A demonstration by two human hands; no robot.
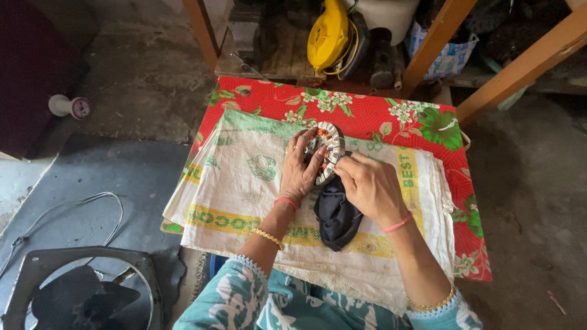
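both forearms reach forward and converge. left hand (299,174) fingers curled upward in a clasp, right hand (369,186) bent inward just beside that grip, fingertips pinched.

Open sacking at the sides, clutter at the far edge

The white woven sack (244,189) lies bare toward the table's left edge and near-right corner, so a hand passes freely there. Mid-table, the metal stator (328,150) and black cloth (336,217) block the way; beyond the far edge, the yellow blower (327,33) and wooden struts (520,67) crowd in.
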